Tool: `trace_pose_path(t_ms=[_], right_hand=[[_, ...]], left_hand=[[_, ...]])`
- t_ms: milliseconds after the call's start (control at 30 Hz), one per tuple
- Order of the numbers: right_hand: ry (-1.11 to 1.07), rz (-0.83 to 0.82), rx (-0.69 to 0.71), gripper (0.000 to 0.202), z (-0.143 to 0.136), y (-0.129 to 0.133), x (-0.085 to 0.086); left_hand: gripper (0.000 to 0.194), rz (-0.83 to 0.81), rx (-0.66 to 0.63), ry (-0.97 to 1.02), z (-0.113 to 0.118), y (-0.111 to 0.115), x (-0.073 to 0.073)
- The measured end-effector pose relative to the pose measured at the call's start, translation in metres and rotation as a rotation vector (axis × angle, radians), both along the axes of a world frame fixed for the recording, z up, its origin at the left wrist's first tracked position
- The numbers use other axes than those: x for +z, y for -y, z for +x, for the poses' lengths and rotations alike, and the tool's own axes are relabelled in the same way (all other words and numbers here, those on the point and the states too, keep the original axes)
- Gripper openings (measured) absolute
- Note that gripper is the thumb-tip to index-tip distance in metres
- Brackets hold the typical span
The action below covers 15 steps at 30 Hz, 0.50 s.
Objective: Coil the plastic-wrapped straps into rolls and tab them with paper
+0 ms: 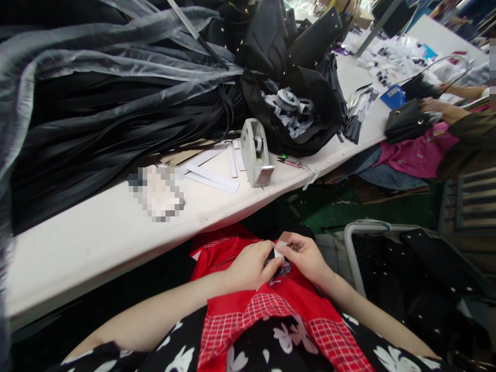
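White paper scrap (279, 251) below cluttered worktable (96, 237)

your left hand (251, 266) + right hand (306, 256) pinch small white strip (279, 252) over red apron (267, 305) | white table (96, 232): tape dispenser (256, 152), white strips (211, 178), black straps pile (116, 119) | co-worker's hand (436, 106) on black handbag (406, 121) far right

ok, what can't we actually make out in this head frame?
- Small white piece pinched between left hand and right hand: fingers cover most of it, too small to identify.
- Dark item under the hands: mostly hidden.
- Patch on the table: pixelated.
- Co-worker at top right: cut off by the edge.
- Black bag's contents: partly hidden by its rim.
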State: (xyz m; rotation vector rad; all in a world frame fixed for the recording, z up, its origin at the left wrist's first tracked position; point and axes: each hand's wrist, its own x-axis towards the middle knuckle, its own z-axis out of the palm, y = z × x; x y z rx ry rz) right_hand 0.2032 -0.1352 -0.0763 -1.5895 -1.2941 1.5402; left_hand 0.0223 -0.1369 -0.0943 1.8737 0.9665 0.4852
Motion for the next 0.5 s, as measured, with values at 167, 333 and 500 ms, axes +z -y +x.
trace_pose_path(t_ms=[167, 333, 500], right_hand=[[-0.178, -0.309, -0.040, 0.037, 0.000, -0.010, 0.004], [-0.167, -0.311, 0.051, 0.034, 0.009, -0.016, 0.007], [-0.109, -0.319, 0.259, 0.030, 0.018, -0.032, 0.017]], left_hand=[[0.028, -0.062, 0.003, 0.076, 0.002, 0.000, 0.004], [0.025, -0.216, 0.048, 0.224, 0.003, -0.002, 0.006], [0.024, -0.212, -0.028, 0.156, 0.001, -0.004, 0.008]])
